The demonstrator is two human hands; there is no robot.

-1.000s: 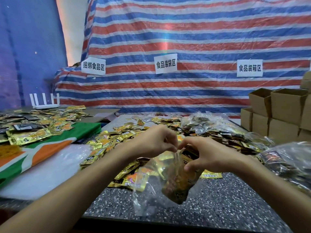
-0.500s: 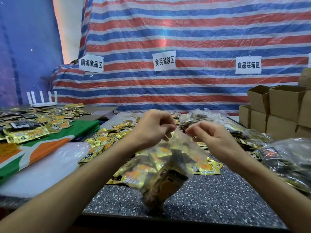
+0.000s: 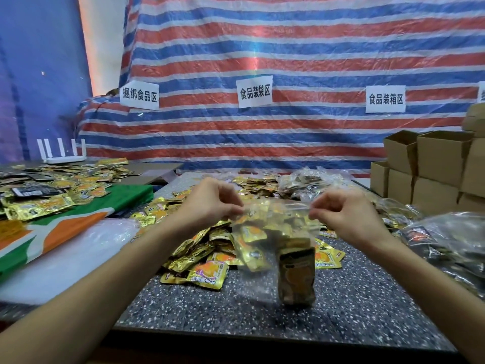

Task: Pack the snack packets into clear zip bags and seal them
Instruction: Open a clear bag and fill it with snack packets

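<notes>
A striped red, white and blue tarp (image 3: 288,48) is hung across the whole background, and three white paper signs (image 3: 254,91) with black characters are fixed to it. In front of it, a dark speckled bench (image 3: 210,316) is seen, with a green, orange and white cloth (image 3: 78,219) spread over the surface to its left. Brown cardboard boxes (image 3: 435,164) are stacked at the right edge. A broad heap of gold snack packets (image 3: 204,248) is spread over the middle of the bench, and filled clear bags (image 3: 451,240) are piled along its right side.

A clear zip bag (image 3: 262,232) is held up above the near part of the bench, between the two hands, with its top edge stretched level from one to the other. Its left top corner is pinched by the left hand (image 3: 210,203), whose fingers (image 3: 231,206) are curled tightly onto the plastic. Its right top corner is pinched in the same way by the right hand (image 3: 346,214), thumb and forefinger closed on the edge. Gold packets are seen inside the bag, and a darker packet (image 3: 296,277) is hanging upright at its lowest point. Whether the bag's bottom is touching the bench cannot be told.
</notes>
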